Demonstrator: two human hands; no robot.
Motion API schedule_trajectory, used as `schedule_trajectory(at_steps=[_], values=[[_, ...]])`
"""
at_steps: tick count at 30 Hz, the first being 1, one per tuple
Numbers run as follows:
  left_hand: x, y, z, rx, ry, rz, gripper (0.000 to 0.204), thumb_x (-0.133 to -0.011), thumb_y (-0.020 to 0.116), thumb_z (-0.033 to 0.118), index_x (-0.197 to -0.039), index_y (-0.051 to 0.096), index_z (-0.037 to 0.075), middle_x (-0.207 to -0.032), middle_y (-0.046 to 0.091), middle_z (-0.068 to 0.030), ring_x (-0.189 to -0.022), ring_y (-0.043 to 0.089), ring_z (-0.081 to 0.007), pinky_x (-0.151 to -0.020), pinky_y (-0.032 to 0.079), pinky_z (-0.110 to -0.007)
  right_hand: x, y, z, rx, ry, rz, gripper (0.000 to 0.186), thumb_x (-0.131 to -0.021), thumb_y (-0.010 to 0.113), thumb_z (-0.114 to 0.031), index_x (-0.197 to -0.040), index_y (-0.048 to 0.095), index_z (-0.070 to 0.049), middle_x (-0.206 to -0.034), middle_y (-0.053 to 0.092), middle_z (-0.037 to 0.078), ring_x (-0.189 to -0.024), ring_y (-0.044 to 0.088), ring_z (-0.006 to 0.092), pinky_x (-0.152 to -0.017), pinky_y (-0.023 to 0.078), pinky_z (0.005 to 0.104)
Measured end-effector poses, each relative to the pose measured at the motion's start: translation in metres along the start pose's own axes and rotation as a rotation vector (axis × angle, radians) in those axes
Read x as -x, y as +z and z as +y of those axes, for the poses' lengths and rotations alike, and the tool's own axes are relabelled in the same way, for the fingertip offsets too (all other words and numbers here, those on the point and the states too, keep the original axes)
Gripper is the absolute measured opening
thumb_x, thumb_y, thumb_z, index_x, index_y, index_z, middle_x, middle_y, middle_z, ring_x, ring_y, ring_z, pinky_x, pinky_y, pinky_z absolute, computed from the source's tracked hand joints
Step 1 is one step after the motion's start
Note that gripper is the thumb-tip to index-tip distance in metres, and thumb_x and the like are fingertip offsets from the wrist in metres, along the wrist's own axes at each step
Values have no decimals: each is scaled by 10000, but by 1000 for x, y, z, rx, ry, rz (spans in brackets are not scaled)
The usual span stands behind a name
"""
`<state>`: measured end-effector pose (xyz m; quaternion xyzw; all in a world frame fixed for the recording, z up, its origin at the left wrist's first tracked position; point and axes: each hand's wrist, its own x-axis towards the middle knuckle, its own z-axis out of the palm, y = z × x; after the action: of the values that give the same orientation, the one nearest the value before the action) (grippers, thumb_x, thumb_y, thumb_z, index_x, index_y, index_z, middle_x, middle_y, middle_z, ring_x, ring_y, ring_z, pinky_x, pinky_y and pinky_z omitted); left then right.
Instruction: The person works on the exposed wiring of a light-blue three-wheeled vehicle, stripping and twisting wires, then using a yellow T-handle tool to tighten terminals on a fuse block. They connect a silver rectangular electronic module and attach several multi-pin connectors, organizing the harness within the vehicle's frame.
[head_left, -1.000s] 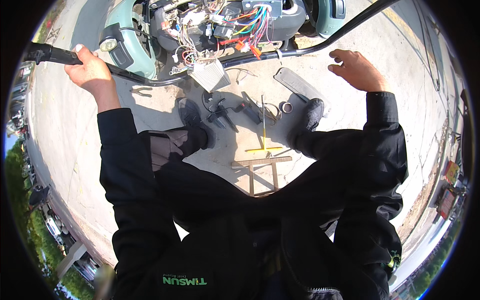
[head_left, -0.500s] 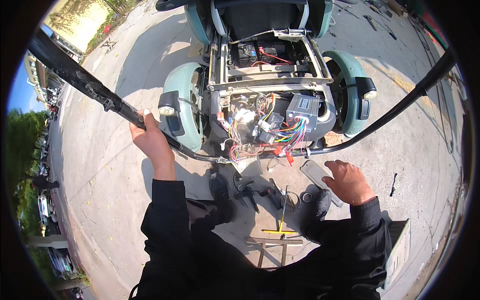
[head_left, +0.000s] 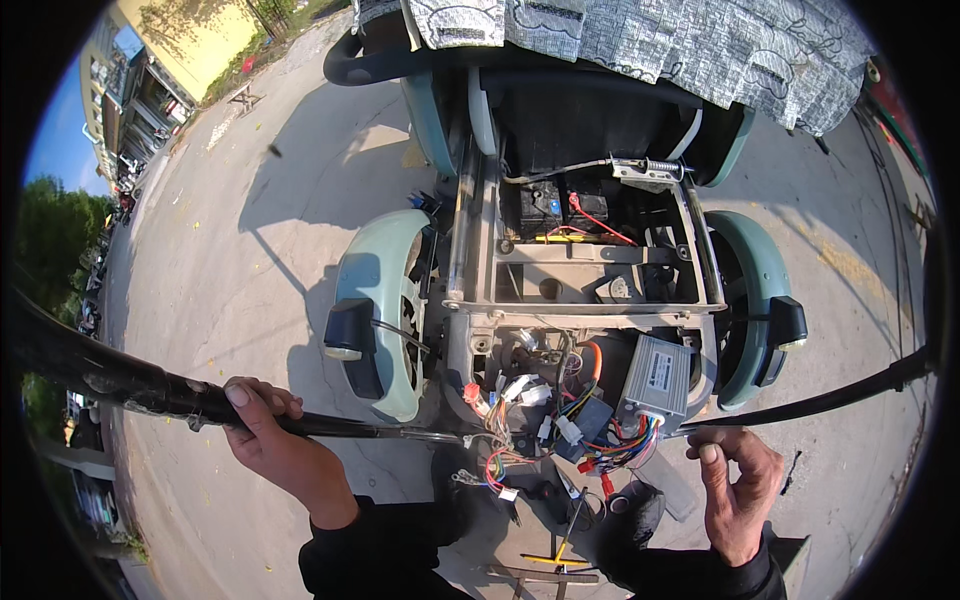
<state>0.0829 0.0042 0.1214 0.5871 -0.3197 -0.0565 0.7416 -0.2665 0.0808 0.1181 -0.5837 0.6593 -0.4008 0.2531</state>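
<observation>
My left hand (head_left: pixel 275 440) is closed round the black bar (head_left: pixel 150 390), which curves across in front of an opened pale green vehicle. The thumb lies along the top of the bar. At the bar's right side, my right hand (head_left: pixel 738 490) is just below it, fingers loosely curled and thumb a little apart, with nothing seen in it. Close by sits a silver finned controller box (head_left: pixel 657 380) with coloured wires (head_left: pixel 635 440) at its lower end. More loose wires and connectors (head_left: pixel 520 390) spill over the vehicle's edge, left of the box.
Behind the controller is a metal frame (head_left: pixel 590 308) with batteries (head_left: pixel 565 205) in it. Green fenders with lamps (head_left: pixel 385 320) flank it. A patterned grey cover (head_left: pixel 640 40) hangs over the far end. On the ground near my feet lies a yellow T-shaped tool (head_left: pixel 560 555).
The bar has come lower in view, and the vehicle shows farther down and larger. The patterned cover has come into view. My right hand is now close to the bar, fingers more curled.
</observation>
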Motion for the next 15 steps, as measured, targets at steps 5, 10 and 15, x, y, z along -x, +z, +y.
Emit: schedule_trajectory(at_steps=[5, 10, 15], values=[[1, 3, -6, -72, 35, 91, 300, -1012, 690, 309, -941, 545, 57, -651, 414, 3, -604, 370, -97, -601, 340, -264, -105, -9, -4, 197, -64, -215, 135, -935, 686, -50, -1014, 734, 49, -884, 750, 171, -687, 719, 243, -643, 573, 354], [1, 9, -9, -103, 112, 136, 234, -1013, 661, 248, -957, 528, 64, -613, 384, 2, -574, 340, -85, -561, 290, -252, -223, 36, 26, 174, -56, -366, 244, -942, 635, -73, -1145, 694, 49, -957, 745, 202, -855, 725, 308, -818, 567, 394], [4, 20, -12, -191, 151, 270, 394, -1052, 614, 261, -740, 438, 97, -629, 322, -1, -582, 300, -94, -571, 256, -259, -287, 70, 73, 180, -73, -355, 258, -992, 555, -61, -1199, 666, 46, -951, 720, 160, -825, 675, 226, -764, 541, 355]])
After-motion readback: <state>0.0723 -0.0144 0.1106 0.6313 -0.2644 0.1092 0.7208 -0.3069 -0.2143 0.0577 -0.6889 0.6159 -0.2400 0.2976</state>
